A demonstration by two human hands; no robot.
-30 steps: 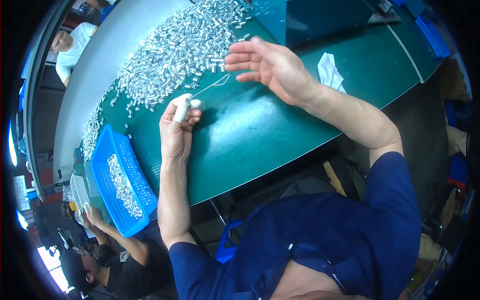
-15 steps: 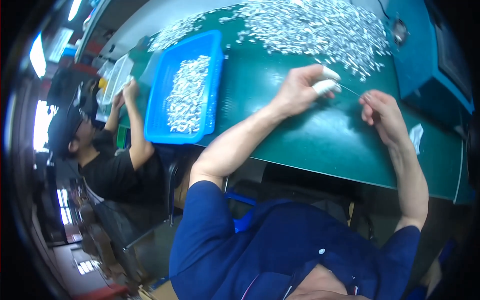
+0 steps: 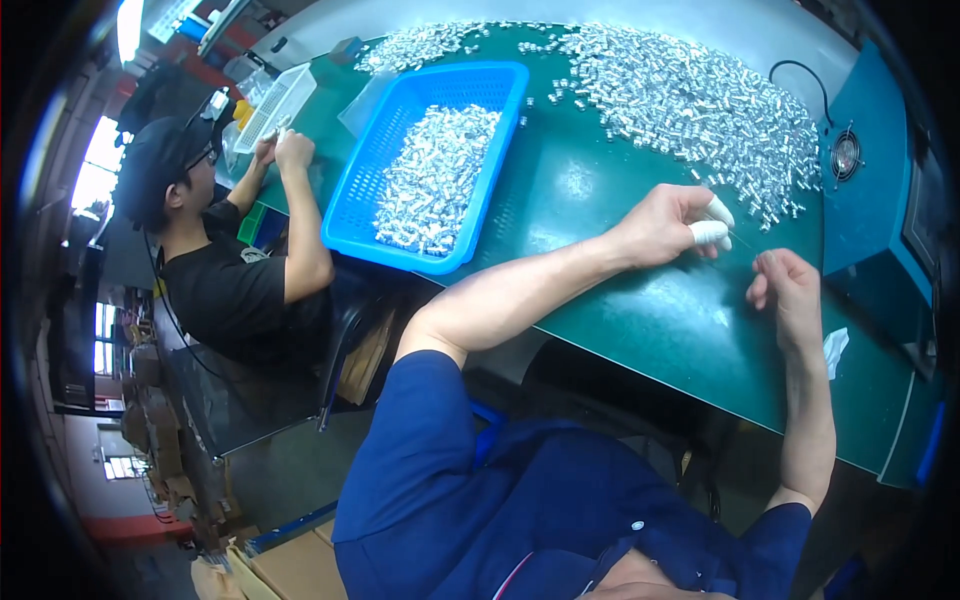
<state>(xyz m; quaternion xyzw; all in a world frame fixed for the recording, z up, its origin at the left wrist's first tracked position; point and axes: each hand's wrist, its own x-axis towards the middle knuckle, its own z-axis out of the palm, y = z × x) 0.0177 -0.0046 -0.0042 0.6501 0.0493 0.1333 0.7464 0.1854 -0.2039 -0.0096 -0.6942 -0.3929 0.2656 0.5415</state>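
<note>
Over the green table, my left hand [image 3: 668, 228] is closed in a pinch, with white coverings on its fingertips. What its fingers hold, if anything, is hidden. A thin wire-like strand [image 3: 741, 240] shows faintly between the two hands. At its right end my right hand [image 3: 787, 290] pinches with thumb and forefinger, the other fingers curled. Beyond both hands spreads a large heap of small silvery metal parts [image 3: 690, 95]. More such parts lie in a blue plastic basket [image 3: 342, 215] to the left of my left forearm.
A blue machine [image 3: 868, 180] with a round fan and a cable stands at the right. Crumpled white paper [image 3: 835, 350] lies beside my right forearm. At the left a co-worker [image 3: 215, 245] in black handles something above a white tray [image 3: 291, 97]. A smaller pile [image 3: 415, 46] sits behind the basket.
The whole view has shifted, so the basket, heap and hands appear lower and further right. Both hands keep their pinch, close together. The strand between them shows less clearly.
</note>
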